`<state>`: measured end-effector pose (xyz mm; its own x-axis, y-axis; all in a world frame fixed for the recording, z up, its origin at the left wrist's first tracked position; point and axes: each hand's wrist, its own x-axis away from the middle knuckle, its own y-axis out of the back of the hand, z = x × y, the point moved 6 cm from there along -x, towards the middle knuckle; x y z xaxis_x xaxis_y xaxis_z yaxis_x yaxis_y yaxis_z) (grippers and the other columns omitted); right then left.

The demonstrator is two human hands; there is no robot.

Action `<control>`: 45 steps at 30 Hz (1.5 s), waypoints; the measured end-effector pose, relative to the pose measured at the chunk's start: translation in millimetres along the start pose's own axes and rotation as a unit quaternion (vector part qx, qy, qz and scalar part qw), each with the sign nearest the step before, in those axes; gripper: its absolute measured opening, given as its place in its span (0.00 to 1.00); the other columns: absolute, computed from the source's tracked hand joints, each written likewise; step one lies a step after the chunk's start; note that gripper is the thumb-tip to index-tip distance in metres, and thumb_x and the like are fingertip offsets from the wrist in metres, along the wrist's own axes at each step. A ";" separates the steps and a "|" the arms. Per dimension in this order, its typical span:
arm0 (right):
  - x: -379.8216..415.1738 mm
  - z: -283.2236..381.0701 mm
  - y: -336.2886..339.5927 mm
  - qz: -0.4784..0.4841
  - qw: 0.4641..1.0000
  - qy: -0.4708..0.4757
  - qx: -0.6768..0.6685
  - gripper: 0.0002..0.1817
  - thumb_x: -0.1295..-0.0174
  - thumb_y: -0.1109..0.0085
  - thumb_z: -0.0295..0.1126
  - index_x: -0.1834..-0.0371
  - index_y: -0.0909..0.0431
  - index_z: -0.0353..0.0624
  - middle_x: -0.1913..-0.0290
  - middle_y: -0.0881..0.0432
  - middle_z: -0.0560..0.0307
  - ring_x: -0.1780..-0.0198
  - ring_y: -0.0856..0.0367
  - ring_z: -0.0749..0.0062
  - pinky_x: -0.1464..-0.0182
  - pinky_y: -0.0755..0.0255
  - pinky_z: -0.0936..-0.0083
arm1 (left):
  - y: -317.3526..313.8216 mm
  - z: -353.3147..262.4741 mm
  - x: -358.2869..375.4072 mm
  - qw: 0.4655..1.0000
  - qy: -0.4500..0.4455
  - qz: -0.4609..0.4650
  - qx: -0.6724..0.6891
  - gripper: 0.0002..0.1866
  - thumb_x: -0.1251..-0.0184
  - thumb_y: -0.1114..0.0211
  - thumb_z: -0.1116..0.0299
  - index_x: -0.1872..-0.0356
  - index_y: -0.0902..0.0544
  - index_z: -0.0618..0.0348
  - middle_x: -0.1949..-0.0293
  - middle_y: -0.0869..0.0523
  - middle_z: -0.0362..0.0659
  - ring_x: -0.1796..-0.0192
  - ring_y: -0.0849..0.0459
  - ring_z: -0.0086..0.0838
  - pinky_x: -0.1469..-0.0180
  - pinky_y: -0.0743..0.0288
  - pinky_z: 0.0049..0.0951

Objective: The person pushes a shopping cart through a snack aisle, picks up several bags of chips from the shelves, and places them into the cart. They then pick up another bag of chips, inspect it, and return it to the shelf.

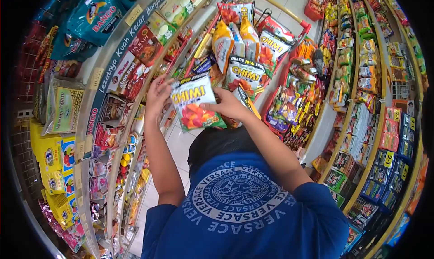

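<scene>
My right hand point(231, 106) is closed on the right edge of a white CHIMI snack bag point(196, 101) with red and orange pictures and a green bottom, its thumb across the front. My left hand point(158, 96) is beside the bag's upper left edge, fingers loosely bent and apart, fingertips right at the edge. Just beyond, a shopping cart holds more snack bags, among them another CHIMI bag point(244, 73), a third CHIMI bag point(272, 50) and a yellow-and-white bag point(223, 45).
Left of me, a shelf carries teal BANGO pouches point(95, 17) and yellow packets point(56, 164). Red baskets of small wrapped sweets point(294, 101) stand right of the cart, before shelves of packaged goods point(366, 78). The cart's handle point(280, 8) shows at the top, over a tiled floor point(178, 137).
</scene>
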<state>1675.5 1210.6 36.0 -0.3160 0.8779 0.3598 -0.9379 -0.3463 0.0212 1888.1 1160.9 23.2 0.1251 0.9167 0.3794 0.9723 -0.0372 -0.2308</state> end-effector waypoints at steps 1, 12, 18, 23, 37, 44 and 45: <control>-3.0 -10.8 0.4 -0.035 0.998 0.009 -0.061 0.30 0.51 0.31 0.39 0.50 0.30 0.28 0.56 0.20 0.47 0.56 0.21 0.71 0.51 0.29 0.75 | 1.7 9.4 5.3 1.000 0.005 -0.002 -0.001 0.28 0.40 0.36 0.68 0.38 0.35 0.57 0.49 0.22 0.48 0.54 0.22 0.24 0.58 0.26 0.21; 27.3 -36.2 -4.6 -0.098 0.970 0.013 0.222 0.34 0.47 0.36 0.47 0.47 0.32 0.28 0.58 0.21 0.41 0.60 0.20 0.65 0.59 0.27 0.73 | 3.0 139.4 66.0 0.988 0.135 -0.026 0.067 0.37 0.41 0.37 0.72 0.34 0.47 0.64 0.40 0.33 0.47 0.40 0.30 0.31 0.39 0.36 0.30; 73.3 -33.3 17.7 -0.055 0.998 -0.001 0.043 0.46 0.50 0.33 0.45 0.38 0.47 0.24 0.41 0.36 0.33 0.39 0.32 0.56 0.42 0.33 0.71 | 16.7 194.5 51.4 0.981 0.135 0.022 0.140 0.35 0.44 0.33 0.71 0.36 0.42 0.57 0.41 0.32 0.46 0.41 0.30 0.38 0.39 0.36 0.43; 66.6 -33.5 21.3 -0.076 0.996 0.026 0.024 0.44 0.52 0.33 0.41 0.37 0.46 0.29 0.43 0.33 0.35 0.40 0.32 0.51 0.39 0.38 0.68 | -27.8 181.4 47.1 0.988 0.125 0.038 0.087 0.51 0.59 0.24 0.53 0.36 0.44 0.61 0.40 0.34 0.45 0.40 0.33 0.36 0.37 0.39 0.40; 71.5 -11.5 62.7 -0.264 0.955 -0.011 0.133 0.26 0.52 0.31 0.34 0.49 0.27 0.40 0.52 0.24 0.48 0.53 0.23 0.58 0.51 0.29 0.70 | -12.8 145.7 22.0 0.972 0.101 -0.087 0.195 0.31 0.36 0.42 0.72 0.34 0.46 0.61 0.38 0.36 0.48 0.39 0.32 0.36 0.37 0.36 0.39; 85.7 -62.0 95.4 -0.330 0.891 -0.065 0.304 0.30 0.59 0.29 0.37 0.51 0.29 0.38 0.60 0.23 0.48 0.56 0.24 0.54 0.54 0.30 0.65 | -3.7 151.6 4.9 0.988 0.143 -0.050 0.042 0.28 0.35 0.41 0.68 0.37 0.40 0.63 0.42 0.30 0.44 0.41 0.31 0.28 0.39 0.38 0.28; 84.8 -71.7 91.0 -0.274 0.926 -0.098 0.239 0.31 0.58 0.29 0.38 0.50 0.29 0.37 0.61 0.22 0.48 0.56 0.22 0.55 0.55 0.29 0.66 | -6.2 151.9 2.8 0.989 0.142 -0.031 0.034 0.28 0.36 0.40 0.69 0.37 0.39 0.63 0.42 0.30 0.43 0.41 0.31 0.26 0.38 0.40 0.26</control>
<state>1553.1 1277.3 1.6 0.2655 0.9042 0.3345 -0.7648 -0.0137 0.6441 1852.5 1224.1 -110.4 0.1244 0.7680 0.6283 0.9658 0.0515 -0.2542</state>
